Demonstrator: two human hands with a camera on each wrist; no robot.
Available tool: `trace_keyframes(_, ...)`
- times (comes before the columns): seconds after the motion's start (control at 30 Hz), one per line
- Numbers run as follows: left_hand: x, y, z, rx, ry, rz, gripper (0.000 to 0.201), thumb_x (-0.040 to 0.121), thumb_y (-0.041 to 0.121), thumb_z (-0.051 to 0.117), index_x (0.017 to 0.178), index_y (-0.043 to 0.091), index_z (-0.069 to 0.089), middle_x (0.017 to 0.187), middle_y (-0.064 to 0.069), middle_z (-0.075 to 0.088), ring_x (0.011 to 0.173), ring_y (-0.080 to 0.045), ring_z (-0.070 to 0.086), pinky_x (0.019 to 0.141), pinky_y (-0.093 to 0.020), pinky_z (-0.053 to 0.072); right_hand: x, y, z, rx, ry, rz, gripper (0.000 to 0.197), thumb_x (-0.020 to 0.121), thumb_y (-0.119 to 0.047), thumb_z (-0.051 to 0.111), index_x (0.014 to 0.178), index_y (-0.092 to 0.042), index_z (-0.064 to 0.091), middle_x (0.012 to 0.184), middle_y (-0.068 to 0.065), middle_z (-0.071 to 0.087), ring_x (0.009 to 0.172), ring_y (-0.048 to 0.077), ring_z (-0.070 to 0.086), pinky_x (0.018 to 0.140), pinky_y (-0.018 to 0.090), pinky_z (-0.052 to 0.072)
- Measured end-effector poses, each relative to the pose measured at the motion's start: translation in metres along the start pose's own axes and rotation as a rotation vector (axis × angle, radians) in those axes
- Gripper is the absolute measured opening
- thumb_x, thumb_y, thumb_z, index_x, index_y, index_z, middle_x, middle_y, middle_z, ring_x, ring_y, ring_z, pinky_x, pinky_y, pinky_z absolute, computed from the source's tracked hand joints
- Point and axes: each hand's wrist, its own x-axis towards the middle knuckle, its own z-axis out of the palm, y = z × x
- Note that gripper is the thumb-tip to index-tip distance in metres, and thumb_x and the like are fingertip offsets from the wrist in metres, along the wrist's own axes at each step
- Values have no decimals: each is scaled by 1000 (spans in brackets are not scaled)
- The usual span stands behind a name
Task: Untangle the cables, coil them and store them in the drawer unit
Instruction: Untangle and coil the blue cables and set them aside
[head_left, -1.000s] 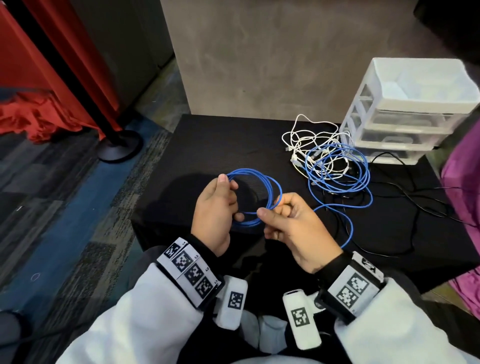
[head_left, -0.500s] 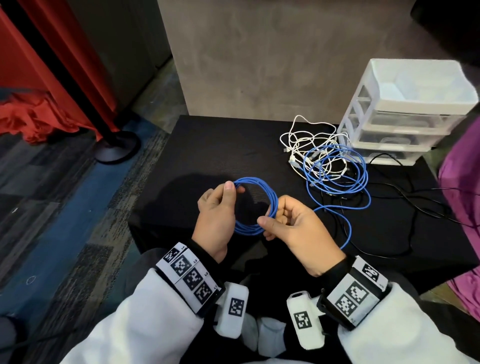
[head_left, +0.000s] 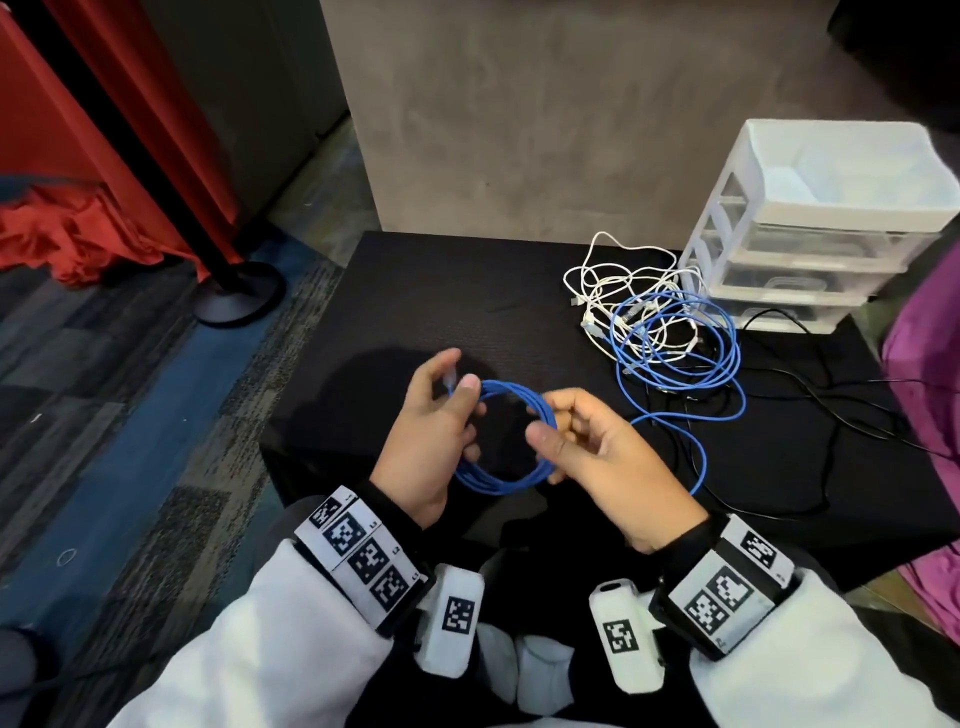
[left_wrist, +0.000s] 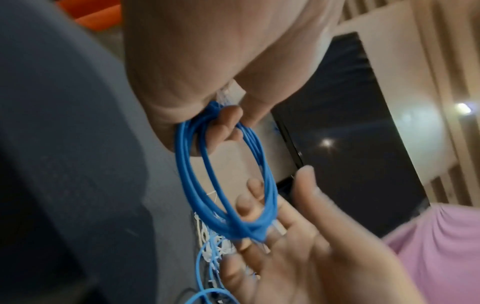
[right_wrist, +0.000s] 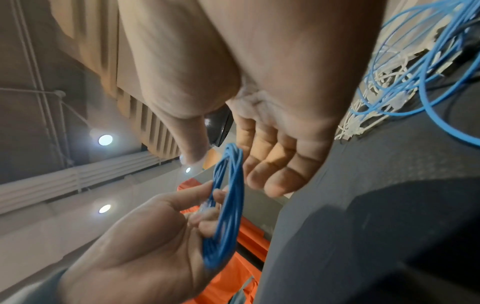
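A blue cable, wound into a small coil (head_left: 511, 480), hangs between both hands above the near edge of the black table (head_left: 441, 291). My left hand (head_left: 457, 395) pinches the coil's left side with thumb on top, near a clear plug. In the left wrist view the coil (left_wrist: 192, 185) rests across the relaxed fingers of my right hand (left_wrist: 285, 257), thumb apart. From the right hand (head_left: 571, 441) the blue tail (head_left: 698, 457) runs back to a tangle of blue and white cables (head_left: 660, 338). The white drawer unit (head_left: 810, 228) stands at the far right, drawers closed.
Thin black cables (head_left: 810, 415) trail across the table's right half. Purple cloth (head_left: 924, 389) hangs at the right edge. A black post base (head_left: 239, 296) and red cloth (head_left: 67, 239) lie on the floor to the left. A grey wall rises behind the table.
The coil has tilted flatter and come nearer my body. My right thumb has lifted off the coil, which now lies on the fingers. The left thumb has shifted onto the coil's top.
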Motion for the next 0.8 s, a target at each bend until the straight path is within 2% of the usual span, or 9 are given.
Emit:
trace_keyframes(0.07,-5,0,3,90,-59,3,40,104,21,58,139,36,46,81,-5,58,52,-4,45,52,-26,39,4,-7,-4,-63,11,-28,35,87,-35,70,116,-15,69,81,7,65,75,17,60,73,28,49)
trace_keyframes(0.1,-9,2,6,106,-89,-14,36,104,23,58,138,32,48,81,-5,57,53,-5,46,52,-26,39,5,-9,-5,-126,-11,-46,29,90,-35,69,113,-17,71,77,8,66,70,17,60,72,27,49)
trace_keyframes(0.17,-13,5,9,49,-114,-95,25,106,31,53,126,16,60,82,-4,59,57,-8,49,54,-27,41,5,-10,-6,-242,-36,-81,15,101,-29,64,99,-18,74,65,5,65,60,16,57,65,28,47)
trace_keyframes(0.2,-13,6,9,-13,-116,-145,27,107,33,49,117,12,63,84,-6,63,59,-10,52,55,-27,42,6,-8,-6,-282,-7,-93,20,105,-26,60,93,-17,73,61,4,64,57,16,55,63,30,46)
trace_keyframes(0.3,-13,7,6,-134,-91,-199,18,108,27,48,105,15,61,95,-15,72,63,-12,59,58,-26,48,6,-3,-3,-289,138,-109,30,107,-27,56,85,-10,67,56,6,61,52,16,54,63,35,46)
trace_keyframes(0.43,-15,5,4,-144,-111,-142,20,110,33,42,106,21,58,95,-8,72,71,-12,64,63,-28,52,6,7,2,-301,292,-76,35,107,-32,55,79,-13,67,51,4,60,51,13,54,68,37,49)
trace_keyframes(0.57,-23,8,0,-136,-240,-106,21,107,30,49,111,20,66,101,2,69,78,-10,62,68,-28,54,6,14,3,-320,347,-73,38,106,-35,56,75,-16,67,49,5,59,50,12,53,65,33,48)
trace_keyframes(0.7,-24,4,-2,105,-255,-8,21,101,19,61,111,11,77,98,-4,67,78,-8,59,70,-27,56,7,15,4,-333,347,-100,39,105,-37,57,73,-17,66,49,4,60,50,11,54,65,35,49)
trace_keyframes(0.8,-20,4,-2,269,-225,67,16,98,15,67,104,14,81,96,-11,67,74,-10,61,70,-30,59,7,14,8,-307,346,-111,40,106,-36,57,74,-14,66,50,3,60,50,10,54,65,37,49)
